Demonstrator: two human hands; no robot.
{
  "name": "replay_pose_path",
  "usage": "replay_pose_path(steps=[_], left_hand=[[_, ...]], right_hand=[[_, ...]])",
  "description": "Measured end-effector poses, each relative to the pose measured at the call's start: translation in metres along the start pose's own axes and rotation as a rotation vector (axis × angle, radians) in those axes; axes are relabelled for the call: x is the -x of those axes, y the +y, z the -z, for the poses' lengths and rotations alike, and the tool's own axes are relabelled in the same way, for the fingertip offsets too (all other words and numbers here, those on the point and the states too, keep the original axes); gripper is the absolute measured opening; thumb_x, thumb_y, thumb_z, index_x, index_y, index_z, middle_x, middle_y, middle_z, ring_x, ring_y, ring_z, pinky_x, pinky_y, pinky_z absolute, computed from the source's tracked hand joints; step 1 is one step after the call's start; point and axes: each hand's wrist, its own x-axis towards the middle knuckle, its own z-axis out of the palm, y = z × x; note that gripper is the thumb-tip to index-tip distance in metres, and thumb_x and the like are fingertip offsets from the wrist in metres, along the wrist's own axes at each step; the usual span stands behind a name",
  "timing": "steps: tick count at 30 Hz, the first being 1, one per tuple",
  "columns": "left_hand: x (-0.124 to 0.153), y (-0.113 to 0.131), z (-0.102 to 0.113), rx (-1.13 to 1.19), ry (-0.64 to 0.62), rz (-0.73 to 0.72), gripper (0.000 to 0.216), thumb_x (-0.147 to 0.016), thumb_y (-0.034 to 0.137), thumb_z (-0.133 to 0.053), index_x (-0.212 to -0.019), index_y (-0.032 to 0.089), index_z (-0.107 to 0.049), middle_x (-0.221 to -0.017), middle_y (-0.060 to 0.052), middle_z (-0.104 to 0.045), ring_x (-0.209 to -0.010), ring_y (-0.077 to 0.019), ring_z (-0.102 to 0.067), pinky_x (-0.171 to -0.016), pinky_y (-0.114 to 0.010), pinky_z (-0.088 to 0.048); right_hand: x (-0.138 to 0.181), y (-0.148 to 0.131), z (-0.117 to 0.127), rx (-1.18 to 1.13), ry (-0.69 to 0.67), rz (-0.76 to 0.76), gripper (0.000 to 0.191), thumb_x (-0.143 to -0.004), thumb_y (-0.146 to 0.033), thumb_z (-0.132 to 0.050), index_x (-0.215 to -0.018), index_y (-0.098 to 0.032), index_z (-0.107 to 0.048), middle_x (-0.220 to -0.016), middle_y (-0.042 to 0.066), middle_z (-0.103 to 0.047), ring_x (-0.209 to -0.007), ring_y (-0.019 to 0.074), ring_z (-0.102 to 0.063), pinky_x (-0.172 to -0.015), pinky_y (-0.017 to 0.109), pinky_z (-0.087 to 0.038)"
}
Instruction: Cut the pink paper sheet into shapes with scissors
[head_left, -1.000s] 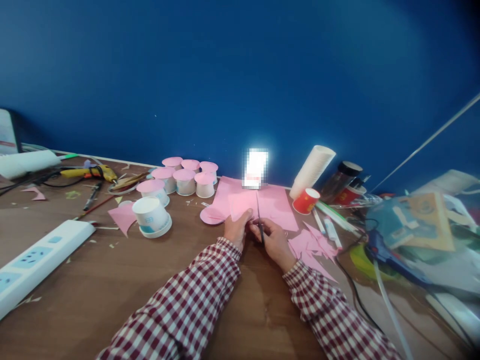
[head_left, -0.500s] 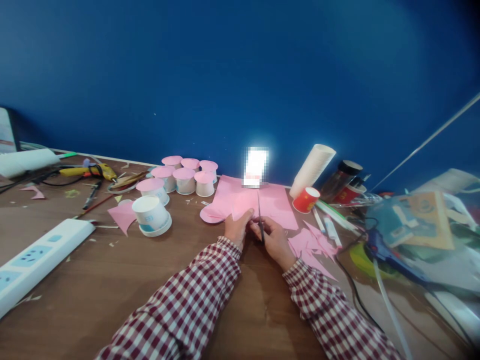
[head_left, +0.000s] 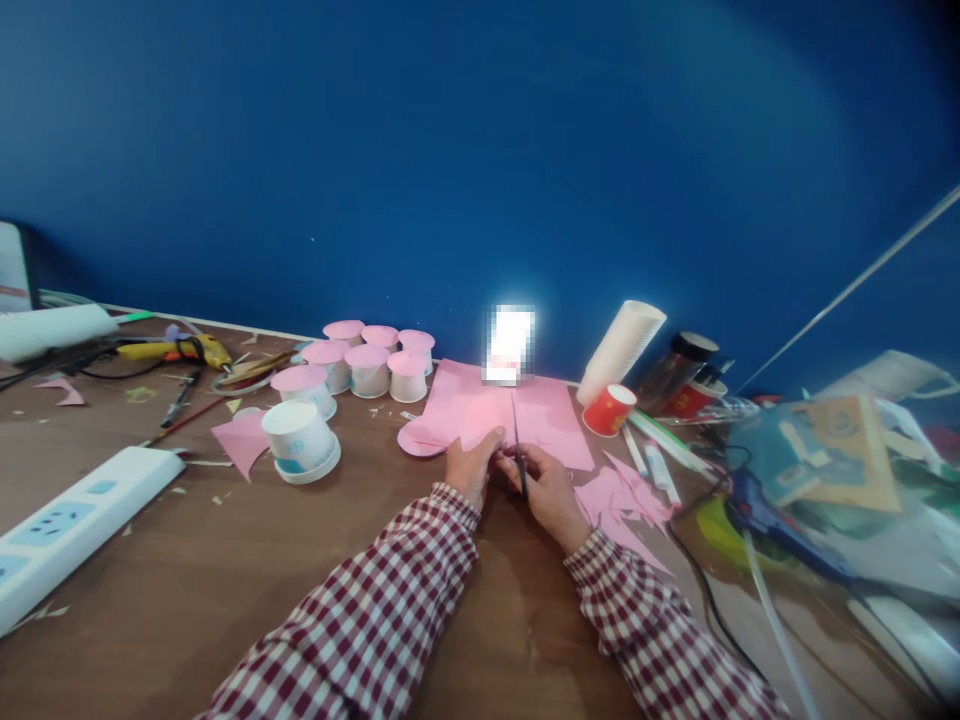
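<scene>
My left hand is closed on a piece of pink paper, its thumb on top. My right hand grips a pair of dark scissors, whose blades point away from me at the edge of that piece. Both hands nearly meet over the table's middle. Larger pink sheets lie flat beyond them. To the left of my left hand sits a rounded pink cut-out. Pink scraps are heaped just right of my right hand.
Several paper cups topped with pink discs stand left, behind an uncovered white cup. A power strip and a yellow glue gun lie farther left. On the right are stacked cups, a red cup and a blue glue gun.
The view has tilted slightly, so things sit a little lower. Both hands keep their hold on the pink paper and scissors, with little visible movement.
</scene>
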Motion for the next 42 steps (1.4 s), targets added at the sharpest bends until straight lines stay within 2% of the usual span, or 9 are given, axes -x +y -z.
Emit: replay_pose_path(steps=[9, 42], left_hand=[[0.0017, 0.0027, -0.0018, 0.016, 0.003, 0.001, 0.029, -0.051, 0.024, -0.079, -0.066, 0.011, -0.058, -0.054, 0.001, -0.057, -0.050, -0.0093, -0.052, -0.048, -0.022, -0.042], [0.0002, 0.0015, -0.0011, -0.011, 0.007, 0.000, 0.028, -0.049, 0.027, -0.079, -0.063, 0.011, -0.059, -0.052, 0.001, -0.057, -0.046, -0.0085, -0.050, -0.044, -0.021, -0.039]], right_hand=[[0.0006, -0.0018, 0.0011, 0.010, 0.003, -0.001, 0.026, -0.078, -0.036, -0.062, -0.096, -0.017, -0.064, -0.060, -0.002, -0.056, -0.054, 0.0122, -0.049, -0.051, 0.022, -0.040], [0.0009, -0.0027, 0.0018, 0.029, 0.009, 0.008, 0.028, -0.078, -0.040, -0.061, -0.094, -0.017, -0.067, -0.061, -0.001, -0.058, -0.053, 0.0124, -0.050, -0.049, 0.022, -0.041]])
